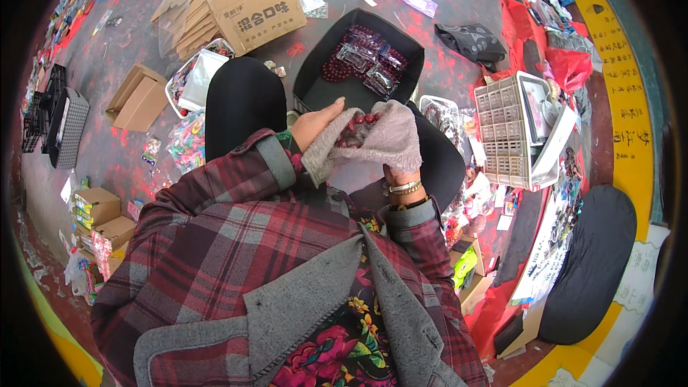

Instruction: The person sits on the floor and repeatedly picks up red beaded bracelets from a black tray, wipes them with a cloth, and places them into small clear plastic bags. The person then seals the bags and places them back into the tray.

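A greyish-pink terry cloth (398, 132) is held between my two hands above my lap. In its folds lie several round dark-red beads (364, 121), which look like part of a beaded bracelet; the lower part is hidden by the cloth. My left hand (317, 125) grips the cloth's left side, thumb on top. Under the right side my right hand (403, 176) is closed on the fabric, its fingers mostly covered. Just beyond the hands sits a black open box (315, 64) with clear packets of dark beads (369, 61) inside.
A cardboard carton (256, 11) and flattened cardboard (192, 18) lie at the far left. To the right stand a beige plastic basket (502, 129) and a black oval cushion (591, 265). A black bag (471, 43) rests beyond the box. Small boxes (97, 208) sit at left.
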Demonstrator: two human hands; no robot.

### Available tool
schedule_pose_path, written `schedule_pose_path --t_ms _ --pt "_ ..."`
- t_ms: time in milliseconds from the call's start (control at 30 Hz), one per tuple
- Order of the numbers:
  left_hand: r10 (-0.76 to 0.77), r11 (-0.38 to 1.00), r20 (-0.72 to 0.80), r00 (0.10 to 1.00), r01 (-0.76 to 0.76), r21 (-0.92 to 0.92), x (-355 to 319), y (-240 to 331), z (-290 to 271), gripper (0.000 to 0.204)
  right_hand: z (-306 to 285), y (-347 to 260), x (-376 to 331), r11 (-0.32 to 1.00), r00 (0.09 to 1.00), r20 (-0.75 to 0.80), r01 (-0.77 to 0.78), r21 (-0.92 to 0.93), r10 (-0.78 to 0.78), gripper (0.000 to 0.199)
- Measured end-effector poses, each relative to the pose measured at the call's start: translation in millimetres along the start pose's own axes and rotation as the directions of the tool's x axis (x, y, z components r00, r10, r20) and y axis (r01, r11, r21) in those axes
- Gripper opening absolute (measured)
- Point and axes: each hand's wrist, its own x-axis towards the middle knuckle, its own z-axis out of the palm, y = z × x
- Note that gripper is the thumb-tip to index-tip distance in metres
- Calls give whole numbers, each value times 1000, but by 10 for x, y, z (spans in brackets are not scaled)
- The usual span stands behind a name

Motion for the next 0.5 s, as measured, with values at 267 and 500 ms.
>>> schedule_pose_path --t_ms 267,500 --pt "33 881 128 991 31 -473 -22 -20 40 33 -115 9 132 952 999 -16 45 -304 -52 28" --pt "52 998 114 992 -49 -30 -72 -8 150 27 -70 8 5 968 999 33 33 -249 -26 39"
